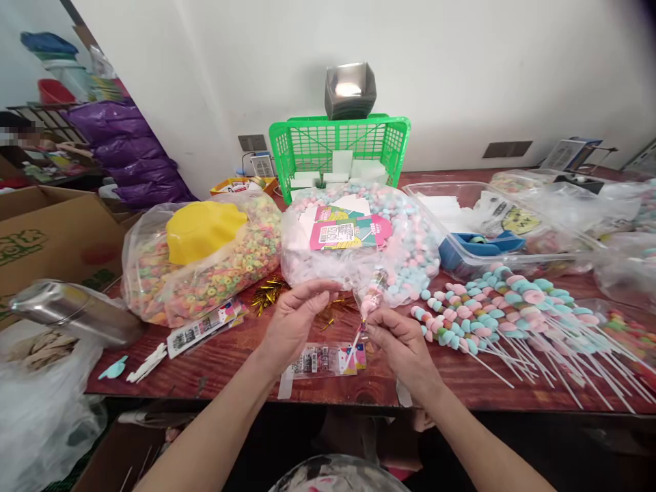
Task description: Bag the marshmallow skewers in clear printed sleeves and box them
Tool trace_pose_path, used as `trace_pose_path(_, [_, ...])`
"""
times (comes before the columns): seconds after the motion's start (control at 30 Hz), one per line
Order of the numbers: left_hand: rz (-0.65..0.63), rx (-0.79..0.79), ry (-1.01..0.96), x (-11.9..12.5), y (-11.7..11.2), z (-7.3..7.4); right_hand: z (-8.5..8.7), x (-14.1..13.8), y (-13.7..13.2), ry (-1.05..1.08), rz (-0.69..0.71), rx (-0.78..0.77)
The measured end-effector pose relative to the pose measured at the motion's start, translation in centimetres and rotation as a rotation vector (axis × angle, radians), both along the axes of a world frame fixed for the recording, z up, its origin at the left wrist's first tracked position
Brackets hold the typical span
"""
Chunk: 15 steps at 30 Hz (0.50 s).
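Note:
Pinched in my right hand (404, 345) is a marshmallow skewer (372, 297) in a clear wrapper, tilted, its white stick pointing down to the left. The gathered neck of the wrapper sits at my fingertips. My left hand (297, 321) is held just left of the skewer, fingers stretched toward it and apart from it; I see nothing in them. Below the hands, a clear printed wrapper (322, 361) lies flat on the table (236, 379). Gold twist ties (267, 295) lie beyond my left hand. Many bare marshmallow skewers (492, 307) are piled to the right.
Behind stand a bag of ring candies (246, 253) with a yellow bowl (205, 229), a bag of marshmallows (415, 253) with printed cards (341, 232), a green basket (277, 147) and a clear tub (548, 256). A steel flask (87, 314) leans at left, near a cardboard box (56, 239).

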<state>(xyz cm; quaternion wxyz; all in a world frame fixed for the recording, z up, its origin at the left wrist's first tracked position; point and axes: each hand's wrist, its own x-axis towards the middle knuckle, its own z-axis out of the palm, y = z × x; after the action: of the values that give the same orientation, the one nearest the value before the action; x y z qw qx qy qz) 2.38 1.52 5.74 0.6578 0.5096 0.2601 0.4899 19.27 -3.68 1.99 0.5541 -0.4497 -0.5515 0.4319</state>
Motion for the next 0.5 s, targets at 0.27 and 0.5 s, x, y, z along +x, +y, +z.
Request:
trace_pose_path(0.27, [-0.187,-0.267,0.080,-3.4,-4.0,-2.7,-1.5,-3.6,-1.9,-0.330,0.107,0.354])
trace_pose_path(0.5, [0.072,-0.326,0.538,-13.8,-9.6,-3.5,-2.9,-9.4,-4.0,-0.882,0.570,0.549])
